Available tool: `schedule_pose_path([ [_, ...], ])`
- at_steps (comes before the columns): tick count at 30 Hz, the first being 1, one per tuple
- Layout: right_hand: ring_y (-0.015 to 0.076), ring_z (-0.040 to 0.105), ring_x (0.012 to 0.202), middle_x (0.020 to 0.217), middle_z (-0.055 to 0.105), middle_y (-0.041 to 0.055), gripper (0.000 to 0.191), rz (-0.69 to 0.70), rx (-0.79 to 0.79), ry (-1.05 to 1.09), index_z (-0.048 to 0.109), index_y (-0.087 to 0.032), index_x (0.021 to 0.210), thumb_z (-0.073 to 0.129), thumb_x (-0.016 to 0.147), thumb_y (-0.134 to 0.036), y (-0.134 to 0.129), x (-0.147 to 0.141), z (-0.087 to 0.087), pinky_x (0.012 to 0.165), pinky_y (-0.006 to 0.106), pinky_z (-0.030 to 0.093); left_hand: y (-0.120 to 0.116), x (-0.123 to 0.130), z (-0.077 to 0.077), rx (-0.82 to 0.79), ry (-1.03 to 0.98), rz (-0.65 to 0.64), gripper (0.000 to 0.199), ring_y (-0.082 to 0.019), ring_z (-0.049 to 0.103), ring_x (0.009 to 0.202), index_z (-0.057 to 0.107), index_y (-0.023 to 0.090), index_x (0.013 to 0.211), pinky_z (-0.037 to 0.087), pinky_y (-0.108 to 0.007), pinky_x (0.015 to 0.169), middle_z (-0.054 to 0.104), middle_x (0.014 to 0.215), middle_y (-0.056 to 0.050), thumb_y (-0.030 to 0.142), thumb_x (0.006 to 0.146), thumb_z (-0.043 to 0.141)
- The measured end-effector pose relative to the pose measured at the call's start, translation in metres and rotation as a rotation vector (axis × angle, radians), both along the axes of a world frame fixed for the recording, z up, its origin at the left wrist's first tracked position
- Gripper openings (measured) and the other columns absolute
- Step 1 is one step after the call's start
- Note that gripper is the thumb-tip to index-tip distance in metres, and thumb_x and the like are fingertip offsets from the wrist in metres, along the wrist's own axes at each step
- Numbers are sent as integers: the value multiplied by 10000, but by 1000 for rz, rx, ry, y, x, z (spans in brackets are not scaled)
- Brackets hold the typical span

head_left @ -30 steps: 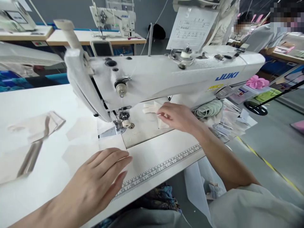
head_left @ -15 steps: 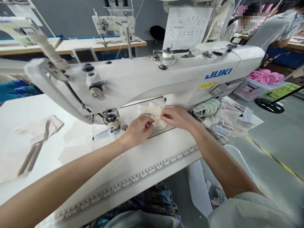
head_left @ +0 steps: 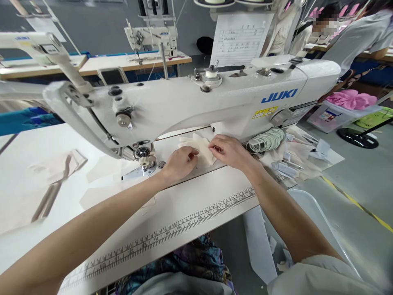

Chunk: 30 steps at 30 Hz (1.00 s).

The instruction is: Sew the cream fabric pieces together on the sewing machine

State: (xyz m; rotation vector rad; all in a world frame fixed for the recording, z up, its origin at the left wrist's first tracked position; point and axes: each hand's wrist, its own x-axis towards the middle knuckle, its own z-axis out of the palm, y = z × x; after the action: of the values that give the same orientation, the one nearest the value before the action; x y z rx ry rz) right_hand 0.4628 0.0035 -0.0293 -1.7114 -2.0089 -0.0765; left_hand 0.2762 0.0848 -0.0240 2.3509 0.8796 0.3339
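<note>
Cream fabric pieces [head_left: 202,152] lie in a small heap on the bed of the white sewing machine [head_left: 184,102], under its arm. At the heap's left side is my left hand [head_left: 181,164], its fingers curled together at the cloth's edge. My right hand [head_left: 227,150] pinches the right edge of the fabric between thumb and fingers. What the left fingertips grip, if anything, is hidden. Left of my left hand stand the presser foot and needle [head_left: 145,168]. Pale flat cut pieces [head_left: 98,196] rest on the table further left.
A printed ruler [head_left: 168,233] runs along the table's front edge. Right of the machine lie a coil of pale green cord [head_left: 266,140] and a pile of fabric scraps [head_left: 294,159]. Below stands a clear plastic bin [head_left: 260,246]. Another person [head_left: 356,41] is at the far right.
The fabric between my hands lies flatter and more spread than before. Both hands have stayed in nearly the same place; the whole view has shifted slightly.
</note>
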Motion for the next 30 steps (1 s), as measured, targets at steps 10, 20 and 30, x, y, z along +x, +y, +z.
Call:
schedule_pose_path([
  [10,251,610,987,1110,628,147,315,-244,-62,-93,585,-128,1160,416,895,-144,3,-4,-8,842,341,459,-2,-6,-2,198,2,-32,289,-169,657,886,629,178,1120,547,-309,782,633,1135,-59,165,889,455],
  [20,221,605,939,1108,597,129,269,-345,-170,-182,572,-151,1141,420,919,-157,6,-17,-4,749,284,436,-12,-2,-6,464,85,-174,308,-244,517,1162,600,175,1182,547,-313,716,607,1270,-59,179,909,459],
  [30,222,612,893,1051,617,115,236,-395,-157,-155,568,-156,1112,461,917,-235,3,-22,-5,708,290,437,0,-3,-18,637,78,-171,351,-302,505,1196,576,87,1217,437,-469,956,575,1311,-158,227,936,419],
])
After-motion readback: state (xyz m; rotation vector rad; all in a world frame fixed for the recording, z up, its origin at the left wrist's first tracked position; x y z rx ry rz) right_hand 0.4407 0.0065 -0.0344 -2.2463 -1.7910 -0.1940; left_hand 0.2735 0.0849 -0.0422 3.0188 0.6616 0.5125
